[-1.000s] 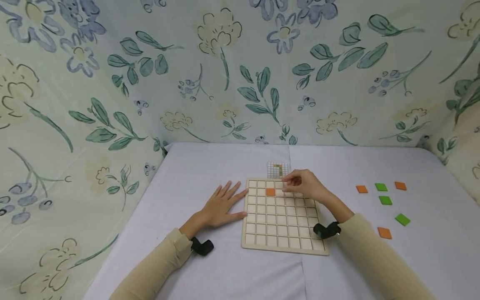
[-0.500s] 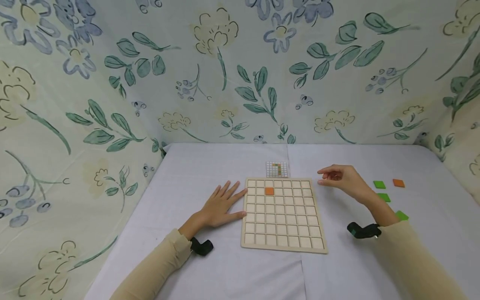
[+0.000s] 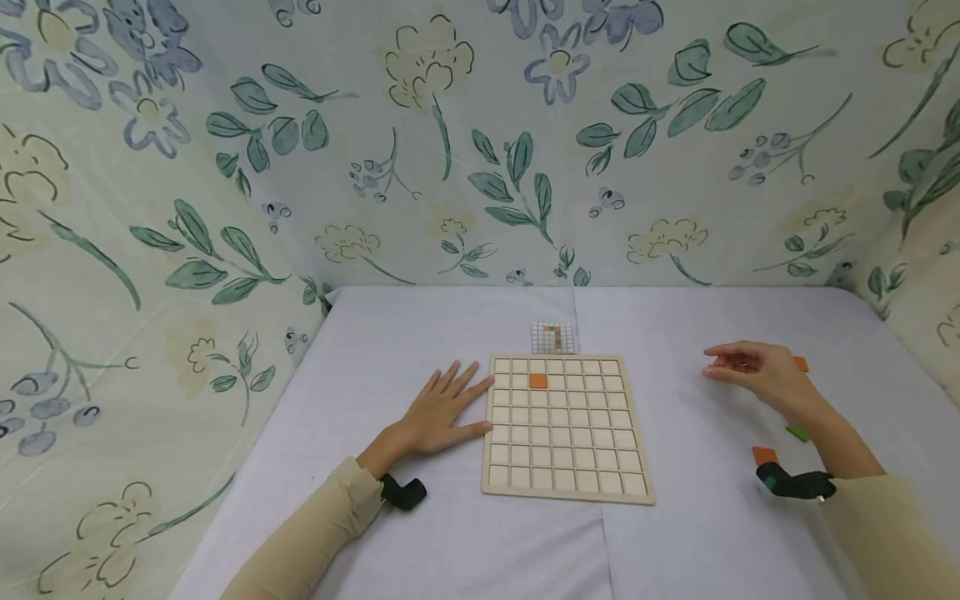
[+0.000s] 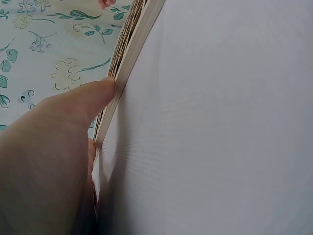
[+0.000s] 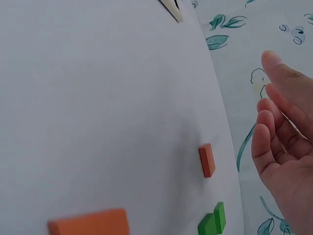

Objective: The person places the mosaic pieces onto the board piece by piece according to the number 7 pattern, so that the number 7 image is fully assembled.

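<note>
A wooden grid board [image 3: 567, 475] lies on the white table, with one orange tile [image 3: 537, 381] set in its second row. My left hand [image 3: 442, 410] lies flat on the table, its thumb [image 4: 90, 98] touching the board's left edge [image 4: 132, 51]. My right hand [image 3: 753, 371] hovers empty, fingers relaxed, to the right of the board and above the loose tiles. In the right wrist view, the right hand [image 5: 286, 132] is over an orange tile [image 5: 207, 160], green tiles [image 5: 213, 220] and another orange tile [image 5: 90, 223].
A small pattern card [image 3: 554, 337] lies just behind the board. Loose tiles sit right of the board: orange ones [image 3: 765, 455] [image 3: 801, 363] and a green one [image 3: 798, 433]. Floral cloth [image 3: 225, 167] walls the table on the back and both sides.
My right hand has left the board's top rows and moved right, now hovering over the loose tiles. The left hand and the board have not moved.
</note>
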Demonstrator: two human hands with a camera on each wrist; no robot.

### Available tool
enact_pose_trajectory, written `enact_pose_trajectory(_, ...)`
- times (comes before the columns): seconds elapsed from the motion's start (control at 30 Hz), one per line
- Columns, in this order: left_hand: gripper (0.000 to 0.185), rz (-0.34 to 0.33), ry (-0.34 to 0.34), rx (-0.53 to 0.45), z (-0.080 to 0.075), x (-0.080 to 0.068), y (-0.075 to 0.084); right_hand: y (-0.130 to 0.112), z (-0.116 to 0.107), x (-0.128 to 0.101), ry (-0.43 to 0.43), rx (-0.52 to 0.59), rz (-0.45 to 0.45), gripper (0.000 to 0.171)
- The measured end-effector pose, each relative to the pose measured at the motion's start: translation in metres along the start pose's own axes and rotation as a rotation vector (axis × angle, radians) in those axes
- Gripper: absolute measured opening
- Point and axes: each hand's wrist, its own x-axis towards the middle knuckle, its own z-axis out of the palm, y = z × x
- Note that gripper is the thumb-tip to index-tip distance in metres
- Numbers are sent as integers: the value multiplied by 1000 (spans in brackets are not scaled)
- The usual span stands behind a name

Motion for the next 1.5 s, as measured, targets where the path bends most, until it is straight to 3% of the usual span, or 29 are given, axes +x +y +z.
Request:
enact_pose_trajectory(0.37, 81, -10, -4, 13, 0, 1, 0, 34, -24, -16, 29, -30, 22, 46)
enact_pose_trajectory(0.73, 81, 2, 5, 28, 2, 3, -3, 64, -34, -21, 3, -121, 121, 58)
enact_pose_trajectory(1.2, 80, 11, 15, 16, 3, 3, -3, 79, -37, -29, -24, -155, 181, 66)
enact_pose_trajectory(1.5, 81, -9, 6, 16, 3, 2, -2, 81, -38, -29, -41, -216, 115, 50)
